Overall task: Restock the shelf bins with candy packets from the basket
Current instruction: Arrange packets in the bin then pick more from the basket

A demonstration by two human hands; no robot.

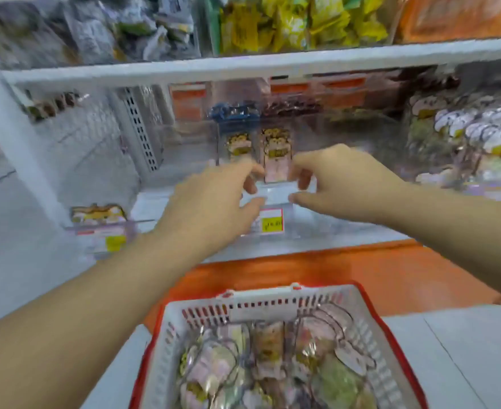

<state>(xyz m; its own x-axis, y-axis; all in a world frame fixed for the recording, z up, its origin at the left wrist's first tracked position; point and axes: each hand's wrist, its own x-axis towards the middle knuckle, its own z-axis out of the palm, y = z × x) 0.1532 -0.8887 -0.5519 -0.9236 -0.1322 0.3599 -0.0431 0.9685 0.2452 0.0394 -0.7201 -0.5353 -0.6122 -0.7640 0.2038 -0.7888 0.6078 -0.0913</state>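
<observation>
The left hand and right hand curl their fingers over the glossy front lip of a clear plastic bin on the shelf, thumbs beneath, pinching it. Flat pink candy packets stand upright inside. Crinkly foil packets fill the slotted white basket below.

We face a white shelf with a perforated upright at its back. A white post slants at the left. Below runs an orange base, over pale grey floor tiles. Light is even and bright.
</observation>
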